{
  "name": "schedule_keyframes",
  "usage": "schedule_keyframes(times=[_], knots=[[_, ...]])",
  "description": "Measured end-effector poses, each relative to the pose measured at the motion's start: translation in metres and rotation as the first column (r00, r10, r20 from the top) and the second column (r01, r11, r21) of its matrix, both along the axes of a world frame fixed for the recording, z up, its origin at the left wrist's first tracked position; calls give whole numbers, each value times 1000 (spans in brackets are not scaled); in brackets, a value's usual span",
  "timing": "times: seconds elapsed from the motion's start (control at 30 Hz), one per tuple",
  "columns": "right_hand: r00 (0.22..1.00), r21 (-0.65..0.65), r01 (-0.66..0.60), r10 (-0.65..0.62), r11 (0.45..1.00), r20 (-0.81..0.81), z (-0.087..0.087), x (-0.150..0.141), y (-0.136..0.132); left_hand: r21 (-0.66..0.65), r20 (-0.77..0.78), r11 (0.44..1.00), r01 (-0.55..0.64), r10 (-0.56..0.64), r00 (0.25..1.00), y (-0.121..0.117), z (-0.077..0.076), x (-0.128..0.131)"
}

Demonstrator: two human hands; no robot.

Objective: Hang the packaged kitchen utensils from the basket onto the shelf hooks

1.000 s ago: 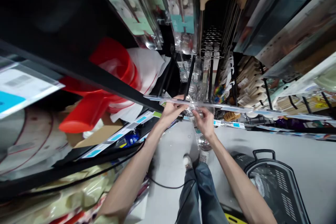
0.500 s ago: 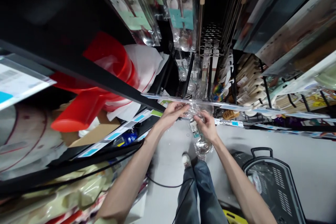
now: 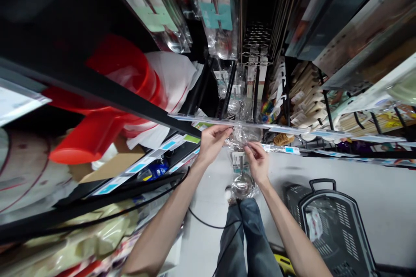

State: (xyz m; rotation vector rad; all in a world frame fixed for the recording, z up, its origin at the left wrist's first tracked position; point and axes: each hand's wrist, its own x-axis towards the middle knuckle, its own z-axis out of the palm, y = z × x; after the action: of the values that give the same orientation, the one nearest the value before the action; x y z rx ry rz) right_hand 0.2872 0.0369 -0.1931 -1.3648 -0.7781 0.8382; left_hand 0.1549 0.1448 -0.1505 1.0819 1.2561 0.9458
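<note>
A metal ladle (image 3: 243, 185) in clear plastic packaging hangs in front of the shelf rail, its round bowl at the lower end and a label card on its handle. My left hand (image 3: 212, 142) is closed, thumb and fingers pinching the crinkled plastic near the rail. A little lower and to the right, my right hand (image 3: 259, 165) pinches the packaging's edge beside the card. Just behind the rail, similar packaged utensils (image 3: 234, 106) hang on black hooks. Glare on the plastic hides the upper end of the handle.
A clear price rail (image 3: 292, 130) runs across in front of the hooks. Red plastic containers (image 3: 130, 82) occupy the left shelf. Wooden utensils (image 3: 302, 108) hang to the right. A dark shopping basket (image 3: 344, 229) stands on the floor at right, and a black cable (image 3: 211, 227) dangles below.
The packaged ladle has turned so that its bowl and label card face me more. My right hand has shifted slightly down and its fingers have straightened. The camera view has moved a little.
</note>
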Motion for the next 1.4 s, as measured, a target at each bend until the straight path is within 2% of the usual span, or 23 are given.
schedule_keyframes(times=[0.17,0.33,0.4,0.6,0.83,0.9,1.0,1.1,1.2,1.4], knots=[[994,-7,-90,91,996,57,2,2,8,139,-69,990,25,-16,997,2,-1,-1],[929,-30,-336,336,941,156,14,13,21,201,-100,975,94,-75,992,4,0,-5],[915,-8,-355,349,935,205,18,14,23,213,-97,972,102,-83,992,5,2,-6],[928,102,-222,178,970,327,20,8,21,138,-43,984,117,-112,993,6,10,-9],[939,73,-170,139,983,315,16,4,20,28,-18,980,196,-195,981,9,13,-15],[957,61,-145,124,988,261,14,3,19,49,-64,971,233,-230,971,9,11,-17],[987,19,-64,61,998,146,8,-1,18,172,-219,944,282,-242,945,7,10,-17],[999,-55,30,-28,998,34,2,-5,19,283,-360,893,350,-239,902,5,15,-15],[995,-67,92,-95,993,-40,-3,-8,21,330,-410,859,391,-243,879,3,22,-13],[986,-66,161,-158,985,53,-1,-10,21,312,-419,825,471,-325,848,1,23,-20]])
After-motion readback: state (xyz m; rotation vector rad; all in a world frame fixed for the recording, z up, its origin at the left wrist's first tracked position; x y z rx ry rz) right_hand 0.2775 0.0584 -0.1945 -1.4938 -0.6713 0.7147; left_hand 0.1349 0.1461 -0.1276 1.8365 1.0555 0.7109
